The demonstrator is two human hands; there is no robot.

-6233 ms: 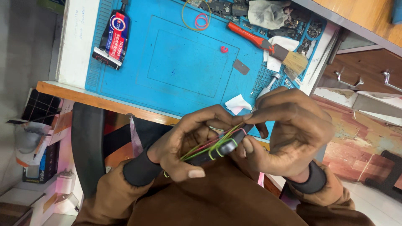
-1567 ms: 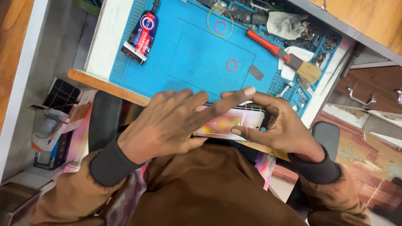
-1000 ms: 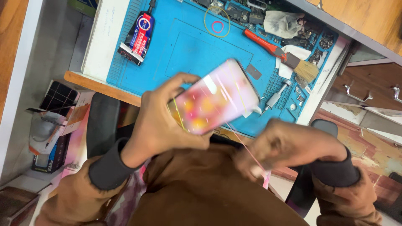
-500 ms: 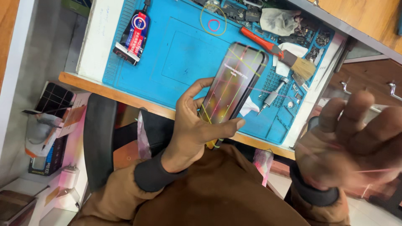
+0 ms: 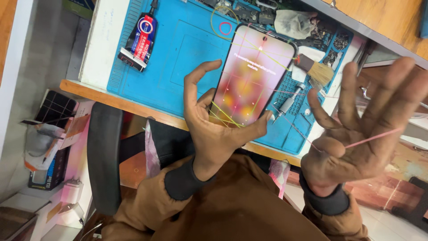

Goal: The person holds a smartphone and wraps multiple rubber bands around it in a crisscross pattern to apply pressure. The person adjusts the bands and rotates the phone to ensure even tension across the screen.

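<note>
The smartphone (image 5: 253,76) is up off the blue mat, screen facing the camera and lit in a soft pink-and-yellow glow with small white text near its top. It's a tall black-edged slab with rounded corners, tilted so its top leans far and right. Its near end sits in the left hand (image 5: 214,129), thumb at one lower corner, fingers curled along the left edge. Thin yellow rubber bands (image 5: 263,49) cross the glass diagonally, more bunched at the near end. A pink rubber band (image 5: 370,138) stretches taut across the open, spread right hand (image 5: 356,134), well right of the phone.
</note>
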